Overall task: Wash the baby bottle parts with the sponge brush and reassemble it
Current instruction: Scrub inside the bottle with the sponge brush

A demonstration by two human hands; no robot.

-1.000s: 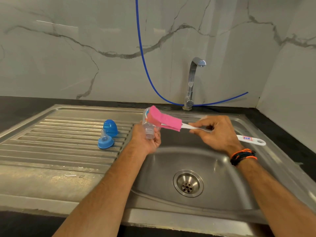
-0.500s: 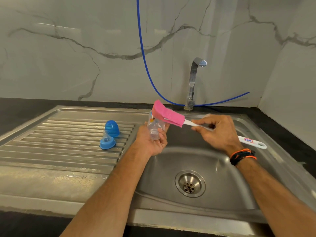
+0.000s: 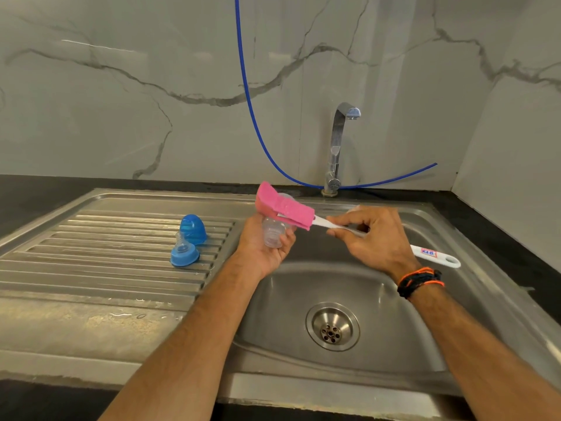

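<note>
Bottle is disassembled, washing stage in progress, nothing reassembled yet. Left hand (image 3: 267, 247) grasps the clear bottle body (image 3: 273, 235), fingers curled round it, held over the left edge of the sink basin (image 3: 394, 323) with the threaded neck facing the camera. Right hand (image 3: 373, 238) pinches the white handle of the sponge brush (image 3: 285, 209) between thumb and fingers; the pink sponge head lies across the outside of the bottle body, on its far upper side, touching it, not inside the mouth. So the step in hand looks like scrubbing the bottle exterior; can't tell if the inside is done. Blue cap (image 3: 192, 229) and blue collar with teat (image 3: 183, 253) sit just beside each other on the ribbed drainboard (image 3: 91, 238) to the left, well apart from the hands; no foam visible on them, can't tell whether they're washed or waiting. A few water drops show on the front of the surface (image 3: 91, 329). Tap (image 3: 340, 147) shows no running water; basin looks dry-ish, no suds seen. Left to do, as a judgement: finish the body, possibly brush the collar, teat and cap, rinse, then screw the collar onto the body and fit the cap. Roughly early-to-middle of the task.
</note>
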